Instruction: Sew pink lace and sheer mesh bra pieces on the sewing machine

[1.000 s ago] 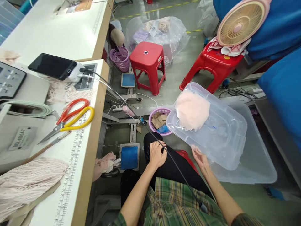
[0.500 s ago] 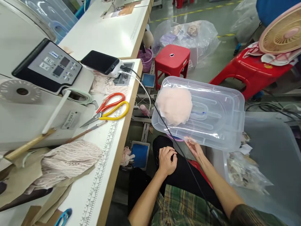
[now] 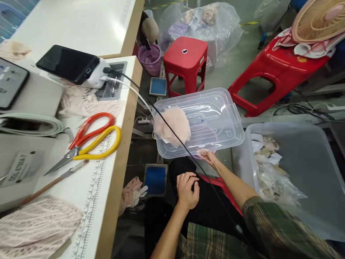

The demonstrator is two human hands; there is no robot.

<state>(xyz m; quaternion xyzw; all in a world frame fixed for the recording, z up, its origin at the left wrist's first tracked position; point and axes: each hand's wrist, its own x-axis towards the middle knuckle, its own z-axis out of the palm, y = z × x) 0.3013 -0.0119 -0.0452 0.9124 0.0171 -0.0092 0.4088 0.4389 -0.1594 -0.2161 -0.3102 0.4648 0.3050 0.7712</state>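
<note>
My right hand [image 3: 207,157] grips the near edge of a clear plastic box lid [image 3: 223,135], with the thumb on top and the other fingers partly hidden beneath. On the lid's left side lies a pile of thin pale pink fabric pieces [image 3: 174,126]. My left hand [image 3: 188,190] rests on my dark-trousered knee, fingers laid loosely over it and nothing held. A black cable [image 3: 196,163] crosses in front of the lid, running from a charger on the table towards my body.
On the white sewing table [image 3: 94,201] at left lie scissors [image 3: 99,142], a phone [image 3: 68,64] and lace fabric [image 3: 40,226]. A red stool [image 3: 185,50] stands beyond the lid. At right sits a large clear bin [image 3: 296,158] holding scraps and bags. A fan [image 3: 320,21] rests on another red stool.
My right hand has brought the lid with the fabric pile left, towards the table, uncovering the bin's corner. My left hand stays on the knee. The view has shifted to the right and down.
</note>
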